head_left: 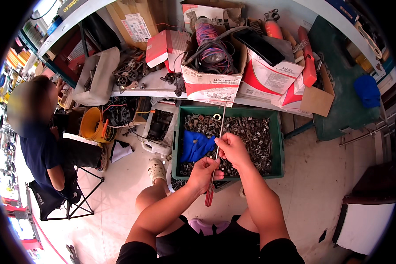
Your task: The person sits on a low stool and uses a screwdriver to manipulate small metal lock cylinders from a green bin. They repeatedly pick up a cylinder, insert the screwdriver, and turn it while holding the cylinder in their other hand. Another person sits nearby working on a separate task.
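A long-shafted screwdriver [209, 197] with a clear red handle slants across the middle, its handle toward me and its thin metal shaft pointing away over a green bin [279, 163]. My left hand [203, 175] is closed around the shaft just above the handle. Farther up, my right hand [234, 150] pinches the shaft between thumb and fingers. Beneath both hands, the bin holds many small metal nuts and fittings [255, 132]. A blue cloth or glove [195, 146] lies on the metal parts, left of the shaft. A pale ring [217, 117] rests near the bin's far edge.
Behind the bin, a shelf carries an open carton of coiled wires [211, 88], a black phone [259, 46] and red-white boxes [268, 72]. A yellow bucket [91, 125] stands left. A seated person [39, 141] is at far left. A green board [339, 83] stands right.
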Motion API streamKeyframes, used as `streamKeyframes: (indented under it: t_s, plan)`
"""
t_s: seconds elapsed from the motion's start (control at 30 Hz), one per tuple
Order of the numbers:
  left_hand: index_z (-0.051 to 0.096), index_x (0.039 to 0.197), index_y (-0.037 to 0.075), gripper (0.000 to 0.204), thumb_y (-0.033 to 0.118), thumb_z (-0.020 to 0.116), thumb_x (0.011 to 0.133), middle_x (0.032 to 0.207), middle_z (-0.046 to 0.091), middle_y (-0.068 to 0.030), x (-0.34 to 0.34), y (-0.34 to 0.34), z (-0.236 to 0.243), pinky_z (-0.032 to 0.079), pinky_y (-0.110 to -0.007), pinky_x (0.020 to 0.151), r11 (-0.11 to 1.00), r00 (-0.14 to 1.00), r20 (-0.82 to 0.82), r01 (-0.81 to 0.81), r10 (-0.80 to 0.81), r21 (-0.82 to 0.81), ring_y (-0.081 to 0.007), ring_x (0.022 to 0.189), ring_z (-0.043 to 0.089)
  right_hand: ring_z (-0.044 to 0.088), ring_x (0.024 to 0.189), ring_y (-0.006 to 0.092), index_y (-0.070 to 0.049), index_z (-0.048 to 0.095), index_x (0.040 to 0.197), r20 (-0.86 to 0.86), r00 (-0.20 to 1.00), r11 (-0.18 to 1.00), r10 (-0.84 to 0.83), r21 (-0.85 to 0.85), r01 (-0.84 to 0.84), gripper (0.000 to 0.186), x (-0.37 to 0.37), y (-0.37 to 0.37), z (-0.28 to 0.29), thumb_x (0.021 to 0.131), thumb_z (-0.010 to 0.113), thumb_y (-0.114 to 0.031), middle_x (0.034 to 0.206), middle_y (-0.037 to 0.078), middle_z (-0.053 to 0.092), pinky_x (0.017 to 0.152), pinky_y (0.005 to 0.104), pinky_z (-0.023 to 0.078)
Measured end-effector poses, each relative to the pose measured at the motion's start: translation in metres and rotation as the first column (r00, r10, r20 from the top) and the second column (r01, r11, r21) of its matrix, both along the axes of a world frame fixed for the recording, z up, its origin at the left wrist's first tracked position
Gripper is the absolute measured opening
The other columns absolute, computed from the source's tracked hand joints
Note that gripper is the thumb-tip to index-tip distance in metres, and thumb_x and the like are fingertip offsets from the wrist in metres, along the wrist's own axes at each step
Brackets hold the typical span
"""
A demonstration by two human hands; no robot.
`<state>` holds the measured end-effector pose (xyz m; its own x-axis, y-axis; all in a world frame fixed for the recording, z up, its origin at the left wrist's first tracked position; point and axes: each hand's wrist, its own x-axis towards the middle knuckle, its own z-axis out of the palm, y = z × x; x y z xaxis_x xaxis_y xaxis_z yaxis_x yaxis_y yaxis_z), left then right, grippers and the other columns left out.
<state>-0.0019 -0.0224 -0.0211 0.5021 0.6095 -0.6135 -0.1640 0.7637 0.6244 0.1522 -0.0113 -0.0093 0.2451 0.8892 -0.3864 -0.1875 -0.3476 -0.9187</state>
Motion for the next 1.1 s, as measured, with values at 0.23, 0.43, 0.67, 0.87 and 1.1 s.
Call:
streamKeyframes:
  t_s: [0.23,0.43,0.67,0.87,1.1]
  plan:
    - [0.048,0.091,0.007,0.017,0.017,0.06,0.098,0.082,0.057,-0.0036,0.001,0.001,-0.002,0.057,-0.03,0.058,1.0,1.0,0.021,-0.017,0.016,0.02,-0.0171,0.065,0.066,0.05,0.049,0.0078,-0.004,0.053,0.08,-0.003,1.0,1.0,0.006,0.02,-0.006,0.021,-0.002,0.003,0.003,0.095,0.064,-0.016,0.064,0.001,0.055,0.043,0.0232,0.037]
    - [0.048,0.091,0.008,0.017,0.017,0.061,0.097,0.084,0.057,-0.0036,0.001,0.002,-0.004,0.057,-0.03,0.059,1.0,1.0,0.024,-0.019,0.018,0.021,-0.0175,0.066,0.066,0.052,0.049,0.0085,-0.002,0.055,0.082,-0.017,1.0,0.999,0.006,0.039,-0.006,0.022,0.0,0.005,-0.003,0.093,0.066,-0.017,0.065,0.001,0.056,0.044,0.0245,0.038]
    - [0.048,0.091,0.007,0.018,0.017,0.062,0.097,0.084,0.057,-0.004,0.002,0.002,-0.001,0.057,-0.03,0.059,0.999,1.0,0.025,-0.019,0.019,0.037,-0.0174,0.065,0.066,0.05,0.049,0.0083,-0.002,0.055,0.082,-0.099,0.995,0.999,-0.002,0.038,0.006,0.022,0.002,0.005,-0.003,0.094,0.065,-0.018,0.067,0.003,0.057,0.043,0.024,0.037]
    - [0.05,0.089,0.005,0.018,0.016,0.062,0.097,0.083,0.06,-0.0057,0.002,0.003,0.004,0.057,-0.03,0.059,0.997,0.999,-0.034,-0.001,0.004,0.075,-0.0173,0.065,0.066,0.048,0.052,0.0075,-0.002,0.059,0.088,-0.216,0.976,1.0,0.005,0.01,-0.003,0.019,0.003,0.004,0.003,0.096,0.06,-0.019,0.075,0.005,0.059,0.045,0.0226,0.036]
    - [0.058,0.091,0.005,0.025,0.028,0.055,0.1,0.081,0.061,-0.0049,-0.003,0.001,0.011,0.053,-0.027,0.057,0.998,0.999,-0.002,0.053,-0.053,0.014,-0.0152,0.062,0.062,0.049,0.058,0.0068,-0.001,0.066,0.1,-0.292,0.953,0.997,0.083,0.028,-0.078,0.026,0.009,-0.002,0.013,0.099,0.052,-0.023,0.087,0.007,0.064,0.049,0.0223,0.036]
